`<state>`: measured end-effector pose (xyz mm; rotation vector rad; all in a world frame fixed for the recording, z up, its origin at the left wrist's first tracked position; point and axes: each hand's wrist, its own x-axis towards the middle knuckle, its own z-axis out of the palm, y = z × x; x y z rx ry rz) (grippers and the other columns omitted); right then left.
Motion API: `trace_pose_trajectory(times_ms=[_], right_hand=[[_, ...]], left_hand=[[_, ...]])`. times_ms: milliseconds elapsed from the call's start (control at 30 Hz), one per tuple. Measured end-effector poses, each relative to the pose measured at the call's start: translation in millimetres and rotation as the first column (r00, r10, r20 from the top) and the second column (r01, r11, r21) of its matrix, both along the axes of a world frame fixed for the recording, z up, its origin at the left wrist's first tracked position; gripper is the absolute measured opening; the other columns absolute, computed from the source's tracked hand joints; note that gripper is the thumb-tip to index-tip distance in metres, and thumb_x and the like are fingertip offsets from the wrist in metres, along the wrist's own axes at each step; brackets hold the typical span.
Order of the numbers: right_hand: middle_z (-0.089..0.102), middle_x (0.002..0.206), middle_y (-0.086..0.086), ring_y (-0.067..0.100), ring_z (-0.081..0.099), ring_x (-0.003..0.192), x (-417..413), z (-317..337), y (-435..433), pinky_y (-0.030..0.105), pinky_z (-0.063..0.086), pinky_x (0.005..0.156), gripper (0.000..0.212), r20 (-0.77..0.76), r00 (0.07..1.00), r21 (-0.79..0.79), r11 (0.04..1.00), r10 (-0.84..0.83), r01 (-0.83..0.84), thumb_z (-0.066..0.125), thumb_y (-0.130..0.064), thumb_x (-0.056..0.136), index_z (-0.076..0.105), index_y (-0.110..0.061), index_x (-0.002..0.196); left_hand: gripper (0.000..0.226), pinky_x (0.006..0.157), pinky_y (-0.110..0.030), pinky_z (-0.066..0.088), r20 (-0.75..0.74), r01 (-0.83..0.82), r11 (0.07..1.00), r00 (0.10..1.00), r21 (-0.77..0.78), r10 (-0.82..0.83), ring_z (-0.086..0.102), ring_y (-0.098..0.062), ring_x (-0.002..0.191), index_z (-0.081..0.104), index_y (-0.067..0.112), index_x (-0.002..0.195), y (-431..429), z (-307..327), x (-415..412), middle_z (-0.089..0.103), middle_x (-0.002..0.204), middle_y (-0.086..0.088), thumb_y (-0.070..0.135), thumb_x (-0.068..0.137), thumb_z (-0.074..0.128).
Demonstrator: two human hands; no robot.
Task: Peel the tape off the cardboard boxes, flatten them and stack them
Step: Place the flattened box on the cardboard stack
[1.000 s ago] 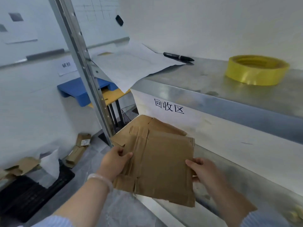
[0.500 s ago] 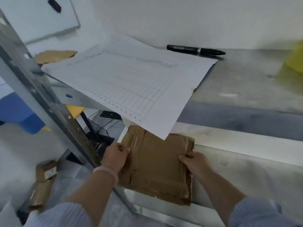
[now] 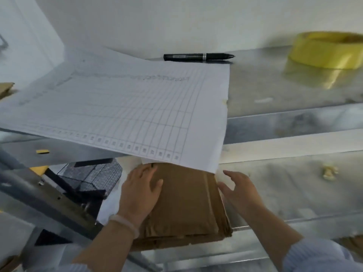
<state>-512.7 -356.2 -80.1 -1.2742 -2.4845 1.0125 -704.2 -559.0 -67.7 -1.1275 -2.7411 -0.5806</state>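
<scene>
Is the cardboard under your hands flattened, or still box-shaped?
Flattened. The cardboard lies as thin flat layers on the lower shelf, and the left hand rests flat on top.

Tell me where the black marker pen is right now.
In the head view, the black marker pen lies at the back of the upper metal shelf, just behind the large gridded paper sheet and left of the yellow tape roll.
</scene>
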Motion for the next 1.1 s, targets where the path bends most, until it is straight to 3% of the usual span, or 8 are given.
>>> trace_pose_trajectory(times_ms=[133,200,300,433,633,800,967,1100], right_hand=[[0.019,0.160,-0.013,0.013,0.024,0.145,50,15,23,0.034,0.026,0.117,0.066,0.062,0.998,0.191,0.981,0.021,-0.033,0.049,-0.058,0.092,0.028,-0.036,0.150],[0.017,0.161,-0.012,0.012,0.017,0.147,79,24,37,0.032,0.021,0.118,0.068,0.059,0.998,0.283,0.959,-0.012,-0.005,0.047,-0.062,0.091,0.027,-0.035,0.151],[0.017,0.161,-0.008,0.012,0.011,0.149,132,35,60,0.027,0.008,0.118,0.081,0.062,0.995,0.382,0.923,-0.076,0.046,0.029,-0.075,0.083,0.025,-0.033,0.152],[0.009,0.162,-0.010,0.009,0.004,0.149,218,46,94,0.024,0.001,0.118,0.074,0.029,0.980,0.385,0.907,-0.195,0.170,0.041,-0.064,0.092,0.015,-0.034,0.154],[0.004,0.162,-0.013,0.009,-0.001,0.149,370,68,157,0.024,-0.008,0.113,0.075,0.077,0.939,0.461,0.847,-0.335,0.264,0.037,-0.067,0.091,0.010,-0.036,0.154],[0.000,0.163,-0.012,0.008,-0.006,0.149,485,85,205,0.027,-0.010,0.117,0.076,0.102,0.900,0.485,0.811,-0.424,0.327,0.039,-0.065,0.092,0.006,-0.037,0.154],[0.004,0.163,-0.010,0.008,-0.003,0.149,566,99,239,0.025,-0.011,0.116,0.078,0.069,0.857,0.521,0.752,-0.510,0.405,0.044,-0.064,0.092,0.009,-0.033,0.155],[-0.002,0.163,-0.011,0.007,-0.007,0.149,614,94,278,0.026,-0.011,0.117,0.079,0.114,0.826,0.500,0.750,-0.552,0.432,0.038,-0.068,0.092,0.002,-0.036,0.154]], left_hand=[[0.050,0.099,-0.036,0.046,-0.102,0.295,0.955,0.950,-0.031,-0.296,0.055,-0.018,0.118,0.059,0.023,0.126,54,19,37,0.057,0.129,0.002,0.055,0.090,0.043],[0.050,0.109,-0.036,0.038,-0.075,0.415,0.910,0.907,-0.026,-0.415,0.044,-0.016,0.131,0.051,0.027,0.135,83,21,61,0.049,0.140,0.006,0.052,0.092,0.043],[0.052,0.105,-0.043,0.043,-0.143,0.519,0.853,0.841,-0.061,-0.522,0.049,-0.019,0.128,0.056,0.026,0.132,131,27,104,0.053,0.138,0.003,0.051,0.089,0.043],[0.056,0.101,-0.047,0.045,-0.177,0.629,0.774,0.756,-0.068,-0.630,0.052,-0.024,0.125,0.058,0.026,0.129,205,38,181,0.056,0.135,-0.001,0.054,0.083,0.041],[0.058,0.098,-0.049,0.046,-0.229,0.767,0.641,0.623,-0.007,-0.748,0.054,-0.025,0.123,0.060,0.026,0.127,317,58,332,0.055,0.136,-0.001,0.054,0.079,0.044],[0.058,0.099,-0.049,0.045,-0.242,0.819,0.573,0.564,0.042,-0.789,0.052,-0.028,0.124,0.058,0.023,0.130,399,67,446,0.054,0.137,-0.005,0.053,0.081,0.047],[0.058,0.098,-0.049,0.046,-0.214,0.872,0.483,0.488,0.079,-0.846,0.054,-0.030,0.122,0.058,0.022,0.130,461,69,540,0.055,0.135,-0.008,0.056,0.084,0.048],[0.057,0.099,-0.048,0.045,-0.214,0.888,0.434,0.458,0.149,-0.863,0.052,-0.027,0.122,0.054,0.024,0.132,510,79,589,0.054,0.136,-0.005,0.053,0.084,0.049]])
